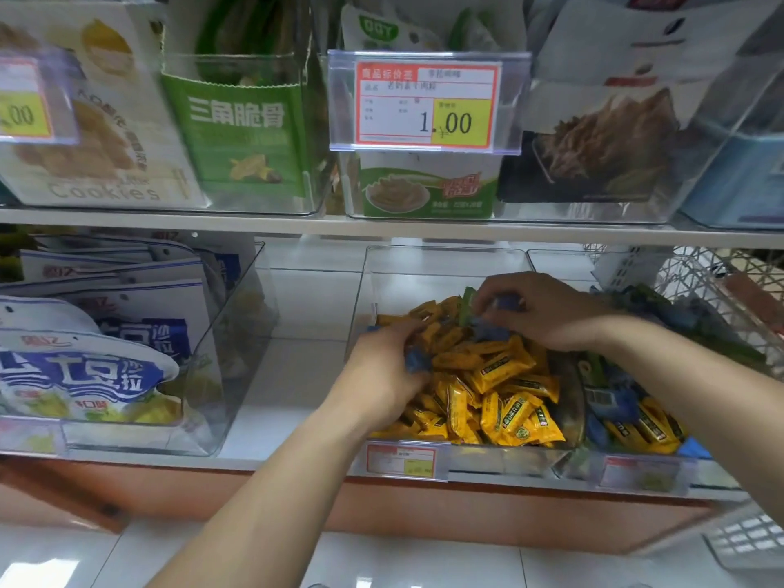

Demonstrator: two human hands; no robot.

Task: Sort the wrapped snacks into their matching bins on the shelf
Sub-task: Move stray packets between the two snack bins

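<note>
Our left hand [382,369] curls round a blue wrapped snack [418,360] at the left edge of the clear plastic bin [445,265] of yellow wrapped snacks [505,375]; our right hand [547,311] pinches another blue one [507,302] farther back, nearer the mixed right bin [560,265].

Shop: shelf [382,229] of snack bins [445,265] with price tags [426,104].

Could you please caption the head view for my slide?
In a clear bin of yellow snacks, the left hand and right hand grip blue snacks.
</note>
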